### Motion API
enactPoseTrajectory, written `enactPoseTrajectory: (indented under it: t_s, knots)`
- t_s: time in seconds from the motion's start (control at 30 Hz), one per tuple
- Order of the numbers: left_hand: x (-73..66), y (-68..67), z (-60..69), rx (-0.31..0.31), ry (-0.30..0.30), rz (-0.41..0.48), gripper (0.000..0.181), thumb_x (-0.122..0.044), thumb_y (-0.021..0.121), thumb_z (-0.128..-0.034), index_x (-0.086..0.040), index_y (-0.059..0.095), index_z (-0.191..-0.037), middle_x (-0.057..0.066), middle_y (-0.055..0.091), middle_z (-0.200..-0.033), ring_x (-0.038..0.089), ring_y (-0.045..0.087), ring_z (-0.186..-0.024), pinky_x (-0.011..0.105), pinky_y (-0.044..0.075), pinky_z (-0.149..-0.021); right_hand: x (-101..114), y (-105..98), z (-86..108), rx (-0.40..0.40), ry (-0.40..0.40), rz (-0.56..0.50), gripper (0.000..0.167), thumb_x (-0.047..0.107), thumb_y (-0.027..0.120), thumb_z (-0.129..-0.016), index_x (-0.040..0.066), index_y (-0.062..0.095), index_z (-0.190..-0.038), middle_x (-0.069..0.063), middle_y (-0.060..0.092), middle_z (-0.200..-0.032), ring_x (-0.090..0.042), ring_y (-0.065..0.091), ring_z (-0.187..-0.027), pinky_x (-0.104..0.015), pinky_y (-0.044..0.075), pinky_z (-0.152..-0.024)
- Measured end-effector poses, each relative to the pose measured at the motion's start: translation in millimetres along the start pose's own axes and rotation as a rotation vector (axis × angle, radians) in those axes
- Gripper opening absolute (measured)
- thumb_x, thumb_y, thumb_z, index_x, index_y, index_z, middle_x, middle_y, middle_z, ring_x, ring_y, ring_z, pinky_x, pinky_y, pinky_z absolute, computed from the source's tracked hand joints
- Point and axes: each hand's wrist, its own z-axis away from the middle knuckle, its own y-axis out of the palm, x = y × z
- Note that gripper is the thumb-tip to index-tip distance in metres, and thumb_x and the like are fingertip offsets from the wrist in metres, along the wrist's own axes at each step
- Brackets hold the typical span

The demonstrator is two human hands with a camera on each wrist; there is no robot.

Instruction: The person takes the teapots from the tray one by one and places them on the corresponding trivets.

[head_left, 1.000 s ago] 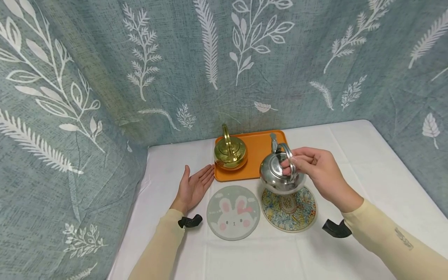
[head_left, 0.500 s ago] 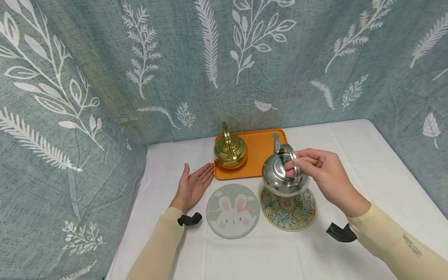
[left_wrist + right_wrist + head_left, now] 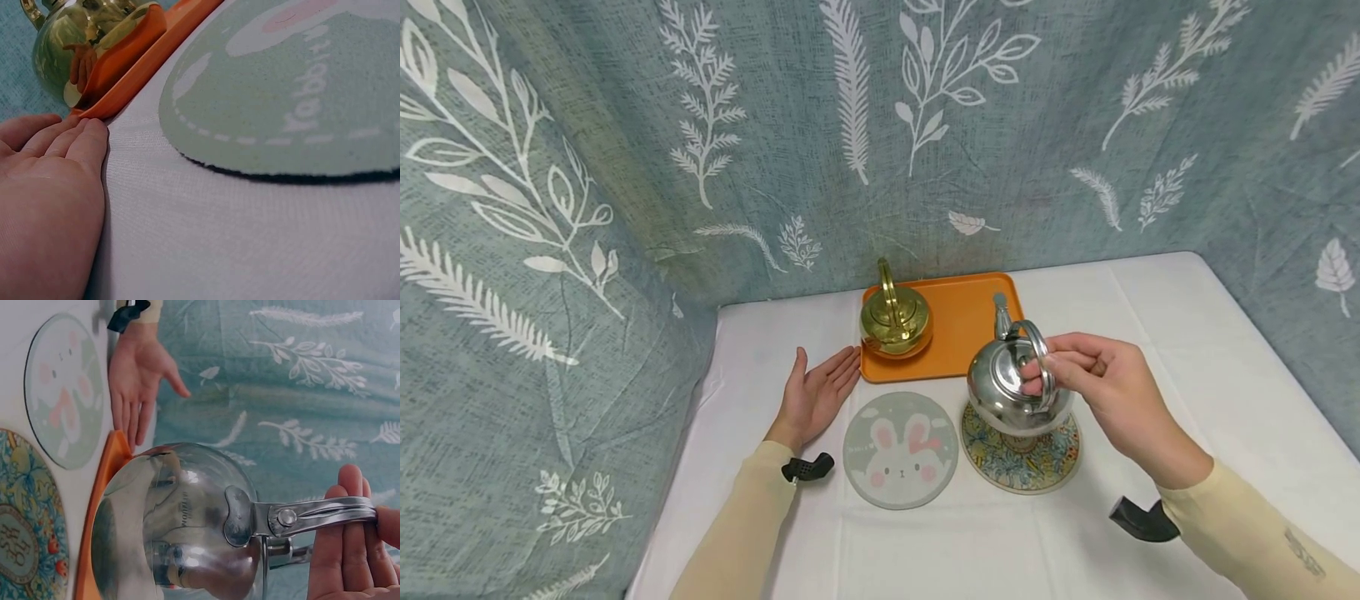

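My right hand (image 3: 1116, 396) grips the handle of a silver kettle (image 3: 1011, 392), held above the floral round mat (image 3: 1037, 467). In the right wrist view the fingers (image 3: 356, 550) curl under the handle of the silver kettle (image 3: 187, 519). My left hand (image 3: 817, 396) lies palm up with straight fingers, its fingertips at the left edge of the orange tray (image 3: 973, 317). A gold kettle (image 3: 895, 323) stands on the tray's left part. In the left wrist view the fingertips of my left hand (image 3: 53, 200) meet the corner of the tray (image 3: 119, 94).
A grey-green round mat with a rabbit (image 3: 900, 450) lies in front of the tray, left of the floral mat. The white cloth-covered table (image 3: 925, 550) is bounded at the back and both sides by a blue-green leaf-patterned curtain (image 3: 775, 125).
My right hand has moved the silver kettle right and nearer to me, from the tray's front edge to over the floral mat. The left hand has stayed in place.
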Motion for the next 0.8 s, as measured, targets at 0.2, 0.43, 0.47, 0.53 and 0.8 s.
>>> enactPoseTrajectory:
  t_s: [0.2, 0.43, 0.47, 0.53, 0.8]
  knots:
    - [-1.1, 1.6, 0.3, -0.013, 0.004, 0.021, 0.104, -0.076, 0.025, -0.1083, 0.005, 0.008, -0.171, 0.018, 0.01, -0.18, 0.028, 0.013, -0.166, 0.036, 0.019, -0.133, -2.0, 1.1, 5.6, -0.001, 0.001, 0.002, 0.025, 0.0, 0.063, -0.11, -0.022, 0.064, -0.122, -0.014, 0.081, -0.099, -0.02, 0.08, -0.088, -0.024, 0.062, -0.091]
    - [-0.1, 1.6, 1.1, -0.016, 0.004, 0.024, 0.104, -0.077, 0.025, -0.108, 0.004, 0.008, -0.172, 0.017, 0.01, -0.18, 0.027, 0.013, -0.166, 0.036, 0.02, -0.133, -6.0, 0.2, 13.3, -0.015, 0.018, 0.037, 0.025, 0.001, 0.062, -0.11, -0.021, 0.065, -0.122, -0.014, 0.081, -0.1, -0.021, 0.081, -0.088, -0.024, 0.062, -0.09]
    - [0.0, 1.8, 1.2, -0.015, 0.005, 0.02, 0.104, -0.077, 0.025, -0.108, 0.004, 0.008, -0.172, 0.017, 0.01, -0.18, 0.027, 0.013, -0.166, 0.036, 0.02, -0.133, -6.6, 0.2, 14.4, -0.017, 0.021, 0.034, 0.025, 0.001, 0.062, -0.11, -0.021, 0.065, -0.122, -0.014, 0.081, -0.1, -0.021, 0.081, -0.088, -0.025, 0.063, -0.09]
    - [0.1, 2.0, 1.4, -0.013, 0.008, 0.017, 0.104, -0.077, 0.025, -0.108, 0.004, 0.009, -0.172, 0.017, 0.01, -0.18, 0.027, 0.014, -0.166, 0.036, 0.02, -0.133, -8.2, 0.1, 16.5, -0.022, 0.021, 0.025, 0.026, 0.001, 0.062, -0.11, -0.022, 0.064, -0.123, -0.014, 0.081, -0.1, -0.021, 0.081, -0.088, -0.025, 0.063, -0.089]
    - [-1.0, 2.2, 1.6, -0.013, 0.001, 0.019, 0.104, -0.076, 0.025, -0.1085, 0.005, 0.008, -0.171, 0.018, 0.01, -0.18, 0.027, 0.013, -0.166, 0.036, 0.019, -0.133, -17.4, 1.6, 23.1, -0.025, 0.031, -0.036, 0.027, -0.002, 0.062, -0.11, -0.024, 0.061, -0.124, -0.014, 0.081, -0.099, -0.019, 0.08, -0.088, -0.025, 0.063, -0.089]
